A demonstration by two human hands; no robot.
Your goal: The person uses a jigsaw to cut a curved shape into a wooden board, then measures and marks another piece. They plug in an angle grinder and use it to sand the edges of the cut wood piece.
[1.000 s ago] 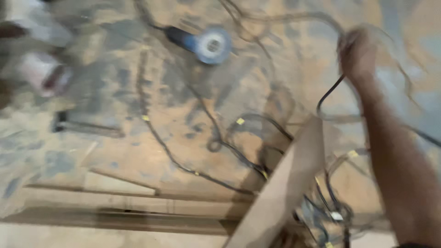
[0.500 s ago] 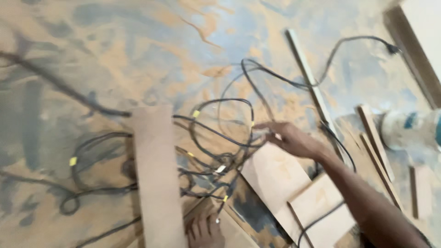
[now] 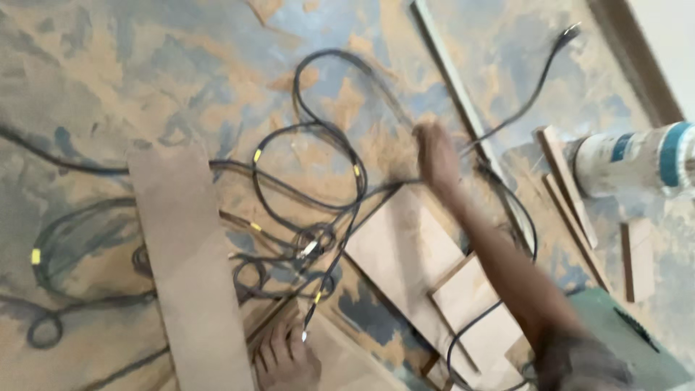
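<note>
A dusty floor [image 3: 108,65] was strewn with boards. A long plank [image 3: 190,268] lay over tangled black cable [image 3: 318,188], not yet gathered. The right hand [image 3: 436,156] was stretched to the cable, its grip blurred; no left hand was seen.

boards [image 3: 190,268]: 3 | strips [image 3: 568,185]: 4 | cable tangle [image 3: 311,195]: 1 | bucket [image 3: 633,159]: 1

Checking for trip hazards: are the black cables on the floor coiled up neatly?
No, the black cables sprawl in loose tangled loops across the dusty floor.
</note>
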